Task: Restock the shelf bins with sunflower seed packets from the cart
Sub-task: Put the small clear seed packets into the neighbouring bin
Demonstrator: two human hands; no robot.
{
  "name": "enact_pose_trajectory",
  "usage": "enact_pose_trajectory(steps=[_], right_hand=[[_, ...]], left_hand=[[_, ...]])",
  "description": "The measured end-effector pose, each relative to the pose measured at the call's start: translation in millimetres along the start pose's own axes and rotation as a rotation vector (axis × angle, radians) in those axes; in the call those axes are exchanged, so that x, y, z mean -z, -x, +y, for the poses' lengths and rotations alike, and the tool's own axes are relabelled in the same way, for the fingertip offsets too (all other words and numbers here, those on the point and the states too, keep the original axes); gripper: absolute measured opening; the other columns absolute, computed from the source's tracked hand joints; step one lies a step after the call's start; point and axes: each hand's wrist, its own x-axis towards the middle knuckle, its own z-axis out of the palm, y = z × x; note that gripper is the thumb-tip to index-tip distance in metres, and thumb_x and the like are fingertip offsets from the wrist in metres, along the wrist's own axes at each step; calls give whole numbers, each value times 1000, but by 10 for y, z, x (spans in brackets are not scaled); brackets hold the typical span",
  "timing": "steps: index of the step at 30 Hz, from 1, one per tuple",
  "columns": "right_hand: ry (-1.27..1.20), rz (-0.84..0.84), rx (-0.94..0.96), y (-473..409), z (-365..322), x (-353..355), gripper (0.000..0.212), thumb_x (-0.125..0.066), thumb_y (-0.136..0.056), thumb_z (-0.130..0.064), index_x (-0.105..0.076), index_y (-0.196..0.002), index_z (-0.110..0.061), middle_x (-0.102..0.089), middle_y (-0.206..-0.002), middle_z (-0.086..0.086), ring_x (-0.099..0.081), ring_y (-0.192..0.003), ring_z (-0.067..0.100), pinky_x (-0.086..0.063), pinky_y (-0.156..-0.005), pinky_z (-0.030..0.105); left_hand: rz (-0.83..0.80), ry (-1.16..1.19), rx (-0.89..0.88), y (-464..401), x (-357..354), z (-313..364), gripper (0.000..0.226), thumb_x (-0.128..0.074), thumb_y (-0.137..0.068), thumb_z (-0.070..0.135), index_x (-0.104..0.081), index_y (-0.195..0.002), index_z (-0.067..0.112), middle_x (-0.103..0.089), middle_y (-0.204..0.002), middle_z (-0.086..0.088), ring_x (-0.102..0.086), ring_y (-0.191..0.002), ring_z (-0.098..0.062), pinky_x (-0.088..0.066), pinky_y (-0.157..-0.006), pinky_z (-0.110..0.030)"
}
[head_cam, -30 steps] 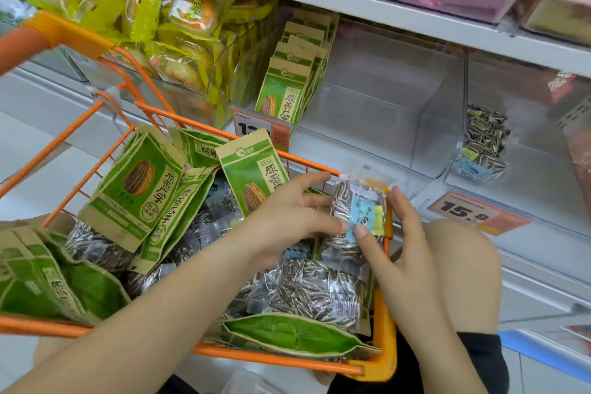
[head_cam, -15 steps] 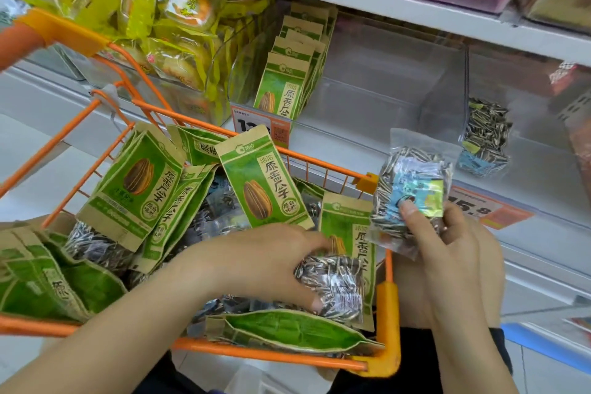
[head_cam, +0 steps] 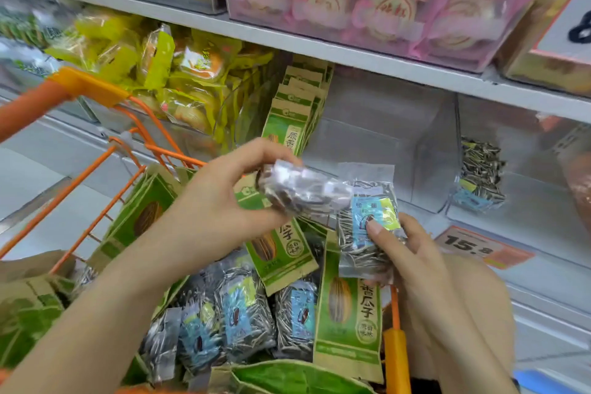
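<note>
Over the orange cart (head_cam: 96,221), stocked with green kraft packets (head_cam: 347,307) printed 原香瓜子, I see the left hand (head_cam: 211,201) gripping a clear packet (head_cam: 300,190) of striped seeds; beside it the right hand (head_cam: 406,253) pinches a blue-labelled clear packet (head_cam: 367,221), near the shelf bin (head_cam: 431,169) and a 15.8 price tag (head_cam: 479,248)

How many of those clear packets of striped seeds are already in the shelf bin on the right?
1. A single clear packet leans against the left wall of the right-hand bin. The bin's far right is blurred, so more may be hidden there.
</note>
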Motion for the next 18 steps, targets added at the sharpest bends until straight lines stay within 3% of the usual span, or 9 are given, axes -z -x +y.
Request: enact_pose_trajectory(steps=[2, 4, 7, 10, 12, 14, 16, 18], right_hand=[[-34, -87, -48, -29, -24, -72, 49, -77, -67, -40, -65, -109, -19, -73, -99, 11, -70, -78, 18, -56, -54, 28], [-125, -152, -100, -31, -51, -137, 37, -73, -73, -33, -66, -104, -15, -73, -98, 9, -71, -78, 17, -58, -55, 30], [-245, -200, -166, -30, -115, -201, 37, -58, -73, -28, -64, -103, -6, -72, -99, 16, -71, -84, 26, -58, -55, 33], [-266, -187, -162, -74, -141, -202, 45, -57, -79, -28, -59, -114, -1, -69, -109, 20, -68, -98, 36, -60, -64, 41], [-261, -163, -159, -79, -132, -200, 45, -55, -82, -28, -57, -116, 1, -69, -109, 19, -67, -99, 36, -60, -68, 43], [-211, -143, -149, -91, -113, -208, 42, -56, -83, -30, -57, -113, -1, -70, -108, 17, -68, -98, 35, -60, -70, 44], [-131, -140, -130, -94, -85, -239, 40, -57, -83, -34, -58, -112, -6, -70, -109, 15, -68, -97, 32, -60, -68, 41], [-55, -118, -87, -100, -55, -257, 44, -59, -79, -43, -61, -113, -15, -68, -112, 11, -68, -98, 28, -59, -74, 44]], left_hand=[[110, -55, -144, -2, -137, 13, 39, -77, -68, 21, -59, -100, 34, -58, -127, 21, -41, -130, 4, -31, -109, -20], [141, -190, -236, 18, -282, -101, 49, -76, -68, 8, -59, -104, 38, -45, -140, 21, -27, -139, 2, -23, -114, -22], [167, -153, -196, 76, -356, -227, 68, -57, -68, -11, -61, -110, 42, -33, -149, 24, -24, -141, -1, -27, -114, -29], [107, 126, -53, 92, -324, -200, 60, -47, -72, -2, -69, -108, 41, -40, -142, 30, -30, -137, 4, -32, -113, -30], [75, 322, 72, 81, -318, -186, 47, -52, -72, 5, -74, -100, 36, -52, -133, 28, -36, -134, 4, -32, -113, -35], [138, 362, 96, 53, -346, -171, 30, -58, -77, 16, -76, -94, 32, -59, -126, 23, -43, -129, 4, -33, -110, -37], [216, 331, 92, 27, -393, -164, 25, -66, -78, 25, -73, -100, 36, -56, -129, 26, -46, -123, 9, -45, -100, -25], [230, 303, 93, 11, -430, -151, 46, -75, -78, 30, -61, -118, 49, -40, -141, 32, -39, -125, 16, -47, -86, -13]])
